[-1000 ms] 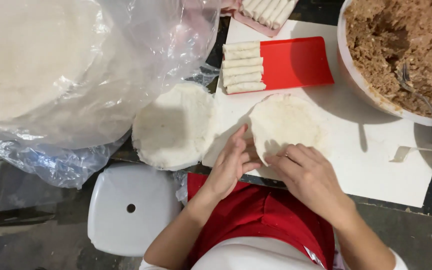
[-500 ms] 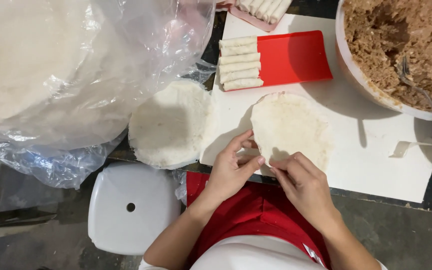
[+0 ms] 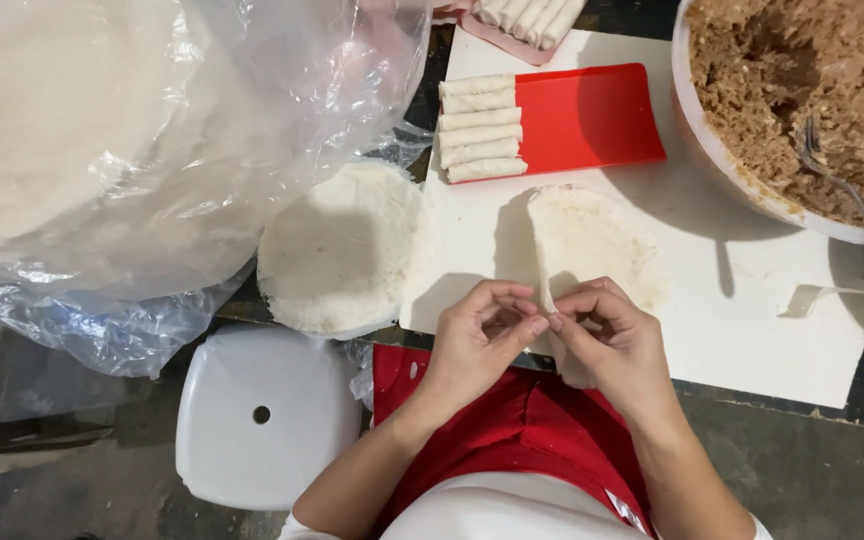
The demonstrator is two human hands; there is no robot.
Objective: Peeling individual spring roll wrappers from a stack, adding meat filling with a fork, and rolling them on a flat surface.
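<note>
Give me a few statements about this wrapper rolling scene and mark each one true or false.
1. Both hands, left hand and right hand, pinch the near edge of the round wrapper. True.
2. The finished rolls lie on a blue tray. False: the tray is red.
3. A fork rests in the bowl of brown filling. True.
4. The white stool stands on the table. False: it stands on the floor, below the table edge.
</note>
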